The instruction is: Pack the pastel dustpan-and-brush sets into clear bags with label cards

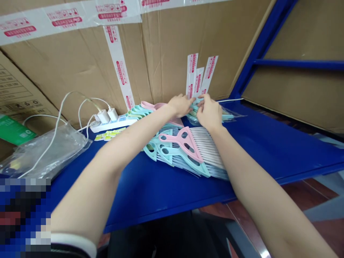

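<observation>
At the back of the blue table, my left hand (181,105) and my right hand (210,113) meet over a clear plastic bag (227,115) with pale green and blue pieces inside. The fingers of both hands are bent at the bag's near-left part and seem to grip it; the fingertips are partly hidden. Nearer to me lies a pile of hand brushes with pale bristles: a pink brush (191,145) on top and a light-blue brush (185,157) below it. Behind my left forearm, pink, green and blue dustpans (142,110) are stacked, partly covered.
A white power strip (114,124) with chargers and cables lies at the back left, yellow-green labels (110,134) before it. Further left are empty clear bags (61,148) and a green packet (16,129). A taped cardboard box (161,46) backs the blue table (268,143); a blue frame (252,53) stands right.
</observation>
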`<state>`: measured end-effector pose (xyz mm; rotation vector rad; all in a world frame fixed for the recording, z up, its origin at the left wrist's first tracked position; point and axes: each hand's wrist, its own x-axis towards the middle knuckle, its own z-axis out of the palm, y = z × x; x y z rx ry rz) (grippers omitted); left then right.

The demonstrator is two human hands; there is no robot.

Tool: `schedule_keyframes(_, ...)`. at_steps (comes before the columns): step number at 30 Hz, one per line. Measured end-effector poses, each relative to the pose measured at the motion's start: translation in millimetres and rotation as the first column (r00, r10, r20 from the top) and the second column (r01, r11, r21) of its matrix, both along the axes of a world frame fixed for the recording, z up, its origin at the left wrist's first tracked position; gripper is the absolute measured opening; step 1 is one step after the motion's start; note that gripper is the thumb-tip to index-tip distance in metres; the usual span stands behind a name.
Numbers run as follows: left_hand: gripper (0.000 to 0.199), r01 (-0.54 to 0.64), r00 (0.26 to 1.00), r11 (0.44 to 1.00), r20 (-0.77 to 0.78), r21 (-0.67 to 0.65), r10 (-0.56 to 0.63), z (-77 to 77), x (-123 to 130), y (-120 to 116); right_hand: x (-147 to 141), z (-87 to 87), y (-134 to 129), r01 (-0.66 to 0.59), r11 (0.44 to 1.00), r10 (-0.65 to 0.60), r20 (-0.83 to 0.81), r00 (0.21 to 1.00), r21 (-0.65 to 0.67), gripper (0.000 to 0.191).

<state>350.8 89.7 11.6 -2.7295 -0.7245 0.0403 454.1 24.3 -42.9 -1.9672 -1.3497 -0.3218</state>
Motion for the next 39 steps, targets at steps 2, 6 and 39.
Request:
schedule_keyframes(2, 0.053, 0.018, 1.0, 1.0, 0.002, -0.016, -0.018, -7.3, 9.5, -0.3, 1.6, 1.3, -0.3, 0.023, 0.999, -0.022, -0.045, 0.999, 0.026, 0.049)
schedule_keyframes(6, 0.05, 0.043, 0.998, 0.999, 0.037, -0.006, -0.043, -7.7, 9.3, 2.5, 7.4, 4.3, -1.5, 0.081, 0.992, -0.068, -0.126, 0.99, 0.101, 0.048)
schedule_keyframes(39, 0.034, -0.022, 0.926, 0.94, 0.362, 0.342, -0.11, -38.5, -278.5, -99.0, -74.3, 19.5, -29.5, -0.843, 0.536, 0.676, -0.57, 0.467, -0.055, 0.024)
